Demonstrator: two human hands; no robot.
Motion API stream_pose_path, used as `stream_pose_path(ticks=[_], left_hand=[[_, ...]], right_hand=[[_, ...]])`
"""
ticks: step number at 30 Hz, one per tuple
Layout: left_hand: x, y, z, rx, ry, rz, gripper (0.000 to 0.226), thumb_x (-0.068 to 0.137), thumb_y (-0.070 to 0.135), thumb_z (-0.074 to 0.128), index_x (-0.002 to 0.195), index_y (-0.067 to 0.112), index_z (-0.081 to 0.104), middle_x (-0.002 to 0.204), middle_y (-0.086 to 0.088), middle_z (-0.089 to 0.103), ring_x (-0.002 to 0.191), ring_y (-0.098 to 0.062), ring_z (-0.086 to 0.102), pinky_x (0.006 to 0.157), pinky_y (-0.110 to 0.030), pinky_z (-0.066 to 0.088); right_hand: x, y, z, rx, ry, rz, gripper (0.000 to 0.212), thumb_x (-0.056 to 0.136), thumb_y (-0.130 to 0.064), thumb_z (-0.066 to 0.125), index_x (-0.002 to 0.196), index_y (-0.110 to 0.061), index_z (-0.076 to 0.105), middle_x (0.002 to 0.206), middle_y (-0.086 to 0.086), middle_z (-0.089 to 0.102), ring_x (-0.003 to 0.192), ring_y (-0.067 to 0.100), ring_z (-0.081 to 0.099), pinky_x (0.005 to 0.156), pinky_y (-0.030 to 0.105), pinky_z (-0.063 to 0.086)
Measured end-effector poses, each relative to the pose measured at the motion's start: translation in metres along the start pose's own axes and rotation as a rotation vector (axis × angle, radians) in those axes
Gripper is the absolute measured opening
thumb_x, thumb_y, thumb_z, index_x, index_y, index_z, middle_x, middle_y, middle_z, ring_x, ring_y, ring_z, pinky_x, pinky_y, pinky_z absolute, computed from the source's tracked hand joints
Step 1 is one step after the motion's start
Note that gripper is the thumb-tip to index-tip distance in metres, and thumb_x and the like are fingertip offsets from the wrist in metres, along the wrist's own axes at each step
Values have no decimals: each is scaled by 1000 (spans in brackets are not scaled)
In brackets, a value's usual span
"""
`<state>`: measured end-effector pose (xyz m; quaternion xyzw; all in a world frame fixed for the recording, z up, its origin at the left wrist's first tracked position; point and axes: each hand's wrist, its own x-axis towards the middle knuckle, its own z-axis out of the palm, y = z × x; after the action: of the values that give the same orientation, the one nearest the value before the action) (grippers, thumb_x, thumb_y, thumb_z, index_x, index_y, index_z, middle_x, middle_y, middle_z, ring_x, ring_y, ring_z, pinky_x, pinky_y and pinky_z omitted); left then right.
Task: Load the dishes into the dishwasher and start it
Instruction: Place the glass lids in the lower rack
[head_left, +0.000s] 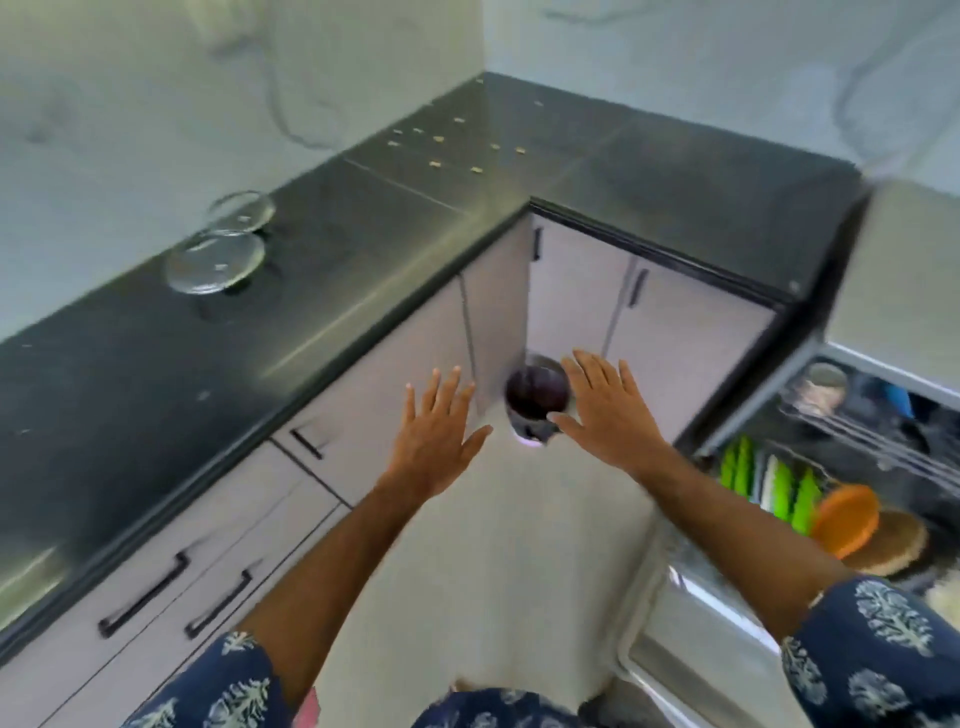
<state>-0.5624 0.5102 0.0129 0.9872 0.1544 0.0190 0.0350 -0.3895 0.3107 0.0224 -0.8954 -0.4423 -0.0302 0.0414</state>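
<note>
Dishwasher (810, 467) open beside both empty hands.

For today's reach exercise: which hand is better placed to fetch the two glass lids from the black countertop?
Probably the left hand: the two clear round glass lids lie on the black countertop on its side; the right hand is nearer the open dishwasher.

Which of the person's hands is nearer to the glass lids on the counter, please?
The left hand. It hovers open to the lower right of the glass lids, while the right hand is farther right, beside the open dishwasher.
</note>
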Motion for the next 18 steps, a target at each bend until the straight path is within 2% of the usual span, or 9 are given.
stream_pose_path(ticks=[2, 5, 8, 12, 15, 18], left_hand=[[-11, -51, -19, 24, 30, -96, 75, 96, 61, 15, 149, 15, 42, 163, -12, 28, 151, -36, 22, 120, -62, 18], [-23, -114, -38, 64, 94, -210, 73, 97, 60, 14, 147, 16, 43, 161, -11, 31, 151, -34, 24, 119, -59, 24], [-27, -171, -52, 63, 114, -330, 68, 99, 57, 22, 144, 13, 46, 158, -12, 37, 148, -34, 32, 115, -57, 34], [-15, -241, -65, 2, 108, -449, 58, 102, 48, 42, 150, 15, 38, 163, -10, 26, 152, -31, 22, 120, -53, 25], [2, -285, -70, -37, 95, -539, 58, 103, 47, 43, 151, 17, 35, 164, -9, 23, 152, -29, 20, 122, -51, 24], [23, -322, -68, -146, 102, -650, 57, 103, 46, 45, 150, 17, 36, 163, -8, 25, 150, -28, 26, 120, -49, 28]], right_hand=[[42, -44, -12, -11, 27, -92, 81, 86, -54, 61, 148, -7, 39, 151, 17, 42, 135, 37, 43, 110, 60, 33], [94, -101, -21, 10, 40, -225, 79, 89, -52, 61, 149, -6, 37, 151, 17, 41, 135, 37, 42, 110, 60, 34], [143, -149, -19, 47, 41, -335, 79, 88, -46, 63, 150, -6, 36, 151, 17, 40, 136, 37, 41, 112, 60, 30], [215, -198, -9, 98, 42, -458, 76, 89, -46, 63, 150, -10, 36, 152, 14, 38, 139, 32, 38, 114, 56, 29], [268, -225, -1, 89, 34, -548, 75, 90, -47, 61, 150, -12, 34, 154, 11, 36, 141, 29, 36, 117, 53, 28], [321, -246, 2, 76, -7, -627, 73, 93, -45, 58, 152, -12, 30, 155, 10, 33, 143, 28, 33, 118, 54, 26]])
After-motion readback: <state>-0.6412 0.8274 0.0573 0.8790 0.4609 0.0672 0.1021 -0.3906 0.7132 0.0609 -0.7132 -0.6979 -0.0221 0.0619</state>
